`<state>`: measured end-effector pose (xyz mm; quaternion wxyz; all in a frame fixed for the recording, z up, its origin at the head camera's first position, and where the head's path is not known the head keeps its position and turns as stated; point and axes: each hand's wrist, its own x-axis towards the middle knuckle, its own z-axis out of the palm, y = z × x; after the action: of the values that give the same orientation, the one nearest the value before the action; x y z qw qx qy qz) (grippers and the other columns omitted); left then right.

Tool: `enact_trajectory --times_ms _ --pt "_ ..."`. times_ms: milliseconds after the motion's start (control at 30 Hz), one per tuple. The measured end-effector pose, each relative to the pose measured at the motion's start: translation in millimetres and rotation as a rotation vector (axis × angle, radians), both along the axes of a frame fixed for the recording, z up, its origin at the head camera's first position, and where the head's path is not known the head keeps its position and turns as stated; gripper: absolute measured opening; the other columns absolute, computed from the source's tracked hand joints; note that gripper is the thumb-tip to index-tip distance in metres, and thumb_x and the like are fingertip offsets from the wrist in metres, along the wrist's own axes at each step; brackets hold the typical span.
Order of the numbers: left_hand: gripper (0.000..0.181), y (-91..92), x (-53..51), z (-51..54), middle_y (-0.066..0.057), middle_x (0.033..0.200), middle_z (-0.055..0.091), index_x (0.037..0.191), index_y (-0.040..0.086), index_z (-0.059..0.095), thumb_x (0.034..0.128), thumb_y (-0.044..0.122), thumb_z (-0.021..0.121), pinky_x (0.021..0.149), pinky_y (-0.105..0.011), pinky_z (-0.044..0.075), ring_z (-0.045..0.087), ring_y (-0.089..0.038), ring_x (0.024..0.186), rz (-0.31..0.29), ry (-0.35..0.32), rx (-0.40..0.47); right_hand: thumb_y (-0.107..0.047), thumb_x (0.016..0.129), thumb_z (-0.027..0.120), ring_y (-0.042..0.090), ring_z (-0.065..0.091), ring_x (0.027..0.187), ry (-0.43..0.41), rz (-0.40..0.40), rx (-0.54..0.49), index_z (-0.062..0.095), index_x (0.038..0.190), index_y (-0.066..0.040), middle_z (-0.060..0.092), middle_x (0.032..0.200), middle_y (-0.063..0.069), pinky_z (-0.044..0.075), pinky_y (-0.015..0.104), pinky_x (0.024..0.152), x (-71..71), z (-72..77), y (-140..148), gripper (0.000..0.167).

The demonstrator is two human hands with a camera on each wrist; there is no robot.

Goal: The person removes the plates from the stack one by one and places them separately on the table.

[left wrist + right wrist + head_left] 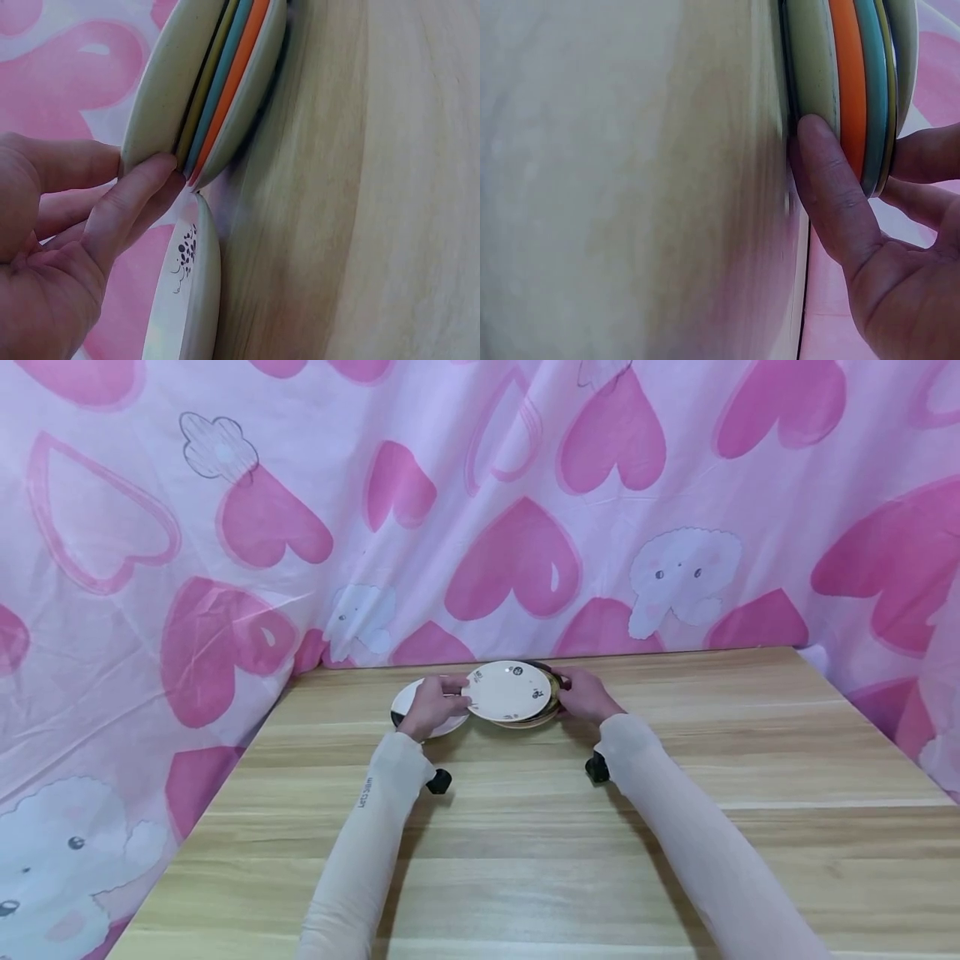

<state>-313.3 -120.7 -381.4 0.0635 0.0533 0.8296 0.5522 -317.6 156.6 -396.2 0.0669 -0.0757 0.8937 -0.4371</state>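
Nearest, two pale sleeves (360, 852) are extending over a wooden table (510, 860). Near its far edge, the left hand (431, 703) is pinching the left rim of a cream plate (506, 691); the right hand (590, 695) is gripping the coloured stack (850, 82) underneath. A white plate (184, 300) is lying just left. Behind, a heart-patterned curtain (517, 560) is hanging.

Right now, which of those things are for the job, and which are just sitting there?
For the job, by the look of it: left hand, right hand, patterned cream top plate, olive disc, teal disc, orange disc, lower cream plate.

Just there: wooden table, heart-print curtain and, it seems, the white plate alongside, which neither hand grips.
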Motion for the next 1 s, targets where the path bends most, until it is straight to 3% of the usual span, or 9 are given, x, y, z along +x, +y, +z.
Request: enact_trajectory --times_ms 267,600,1000 --pt "0.042 -5.2 3.0 -1.1 -0.027 0.132 0.063 0.133 -0.006 0.059 0.0916 -0.006 0.063 0.086 -0.029 0.063 0.069 -0.034 0.113 0.008 0.001 0.052 -0.002 0.096 0.044 0.034 0.066 0.104 -0.008 0.001 0.011 0.034 0.155 -0.005 0.053 0.141 0.031 0.063 0.029 0.077 0.3 -0.6 -2.1 0.061" --pt "0.040 -8.8 4.7 -1.6 -0.030 0.131 0.063 0.132 -0.007 0.060 0.0923 -0.006 0.063 0.086 -0.030 0.063 0.071 -0.017 0.089 0.009 -0.008 0.097 -0.002 0.095 0.045 0.038 0.063 0.117 0.017 -0.004 0.030 0.035 0.154 -0.002 0.048 0.148 0.031 0.063 0.028 0.077 0.7 1.2 -0.7 0.060" --pt "0.041 -11.0 8.7 0.2 -0.031 0.131 0.062 0.134 -0.007 0.058 0.0935 -0.006 0.061 0.082 -0.027 0.063 0.071 -0.013 0.087 -0.002 -0.014 0.135 -0.001 0.095 0.046 0.036 0.064 0.113 -0.005 -0.009 0.011 0.035 0.154 -0.002 0.052 0.144 0.031 0.063 0.028 0.077 0.2 2.3 -1.2 0.060"
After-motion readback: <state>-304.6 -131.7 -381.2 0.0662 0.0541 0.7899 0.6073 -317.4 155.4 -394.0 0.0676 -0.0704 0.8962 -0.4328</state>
